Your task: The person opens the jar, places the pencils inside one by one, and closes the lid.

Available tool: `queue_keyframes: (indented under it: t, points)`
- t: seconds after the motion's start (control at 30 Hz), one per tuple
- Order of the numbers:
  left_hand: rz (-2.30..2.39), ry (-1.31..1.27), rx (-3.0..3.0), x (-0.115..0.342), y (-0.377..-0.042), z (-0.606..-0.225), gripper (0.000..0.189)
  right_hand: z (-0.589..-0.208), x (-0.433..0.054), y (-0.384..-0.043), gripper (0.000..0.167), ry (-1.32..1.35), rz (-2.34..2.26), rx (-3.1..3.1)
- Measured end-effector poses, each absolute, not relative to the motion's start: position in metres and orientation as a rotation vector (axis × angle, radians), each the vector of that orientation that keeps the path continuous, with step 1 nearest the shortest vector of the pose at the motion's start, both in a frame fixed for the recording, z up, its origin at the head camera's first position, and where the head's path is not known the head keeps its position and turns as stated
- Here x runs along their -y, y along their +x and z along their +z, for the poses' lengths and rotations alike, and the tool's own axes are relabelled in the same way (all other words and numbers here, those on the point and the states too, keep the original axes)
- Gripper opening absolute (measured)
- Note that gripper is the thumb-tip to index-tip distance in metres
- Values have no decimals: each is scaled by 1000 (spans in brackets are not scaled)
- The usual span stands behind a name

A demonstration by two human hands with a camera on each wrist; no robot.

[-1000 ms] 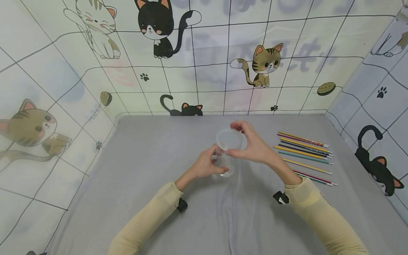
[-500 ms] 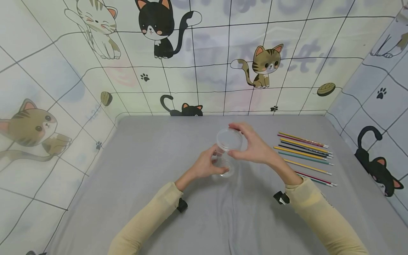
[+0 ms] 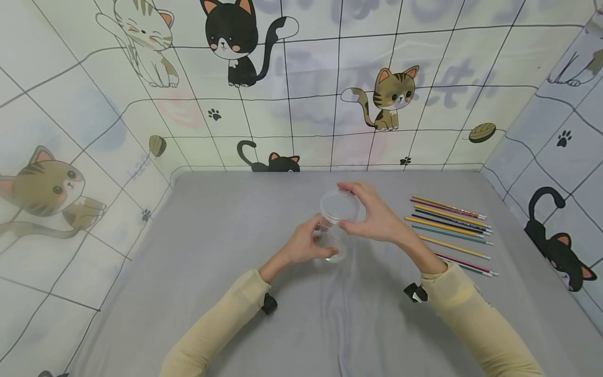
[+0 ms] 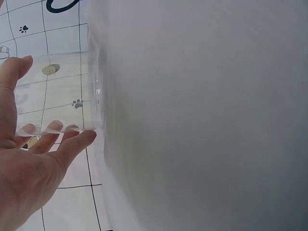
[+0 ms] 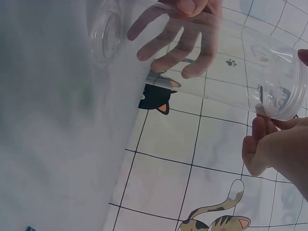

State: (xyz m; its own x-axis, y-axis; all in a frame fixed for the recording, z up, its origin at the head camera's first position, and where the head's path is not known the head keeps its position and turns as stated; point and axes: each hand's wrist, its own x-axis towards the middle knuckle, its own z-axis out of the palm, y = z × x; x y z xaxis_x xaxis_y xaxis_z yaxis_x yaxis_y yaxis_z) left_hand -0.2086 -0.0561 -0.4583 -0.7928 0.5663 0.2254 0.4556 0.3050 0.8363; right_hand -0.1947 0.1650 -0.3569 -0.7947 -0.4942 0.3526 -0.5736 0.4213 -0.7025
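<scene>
A tall clear plastic jar (image 5: 226,62) stands upright at the middle of the table, its base against the grey cloth. My left hand (image 3: 300,244) wraps around the jar's lower body, with thumb and fingers on opposite sides. In the left wrist view the see-through wall of the jar (image 4: 57,96) shows the backdrop behind it. At the top, my right hand (image 3: 377,215) grips the round clear lid (image 3: 338,205) by its edge, thumb at the near side and fingers at the far side. The lid sits right at the jar's mouth.
Several pencils (image 3: 449,226) in yellow, red, black and teal lie in a loose row on the right of the grey table cloth (image 3: 226,220). Behind and beside the table rises a white gridded backdrop (image 3: 311,110) printed with cats.
My right thumb and fingers have shifted slightly around the lid's edge. The jar and my left hand have stayed in place.
</scene>
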Motion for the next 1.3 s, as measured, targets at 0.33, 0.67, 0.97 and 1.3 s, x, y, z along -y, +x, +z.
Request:
queue_keyframes:
  t: [0.33, 0.67, 0.97, 1.3]
  points:
    - [1488, 958, -2457, 56, -208, -459, 68, -356, -164, -192, 74, 875, 1416, 2601]
    - [1493, 959, -2447, 57, -209, -458, 66, -360, -167, -196, 70, 1025, 1304, 2490]
    - [1477, 931, -2468, 57, -208, -457, 64, -360, -164, -195, 88, 1029, 1352, 2485]
    - [1489, 935, -2450, 57, -207, -458, 66, -360, -164, -195, 72, 987, 1315, 2499]
